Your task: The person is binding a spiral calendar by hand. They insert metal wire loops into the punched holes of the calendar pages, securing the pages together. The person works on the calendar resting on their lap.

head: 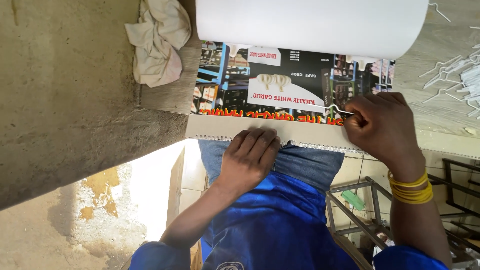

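Both hands on the wire-bound edge of a printed calendar at the table's near edge.

Left hand (250, 155) lies knuckles up with fingers curled onto the grey binding strip (240, 127), fingertips touching the wire spiral (320, 146). Right hand (382, 122) is closed in a pinch on a thin wire hanger (336, 108) lying on the calendar (280, 80) near its right end. The calendar overhangs the table (170, 90) edge slightly; a white sheet (310, 20) is curled back over its far part. Crumpled cloth (157, 42) sits just left of it. Loose white wire hangers (457, 75) are piled to the right, well apart. Bare table shows between pile and calendar.
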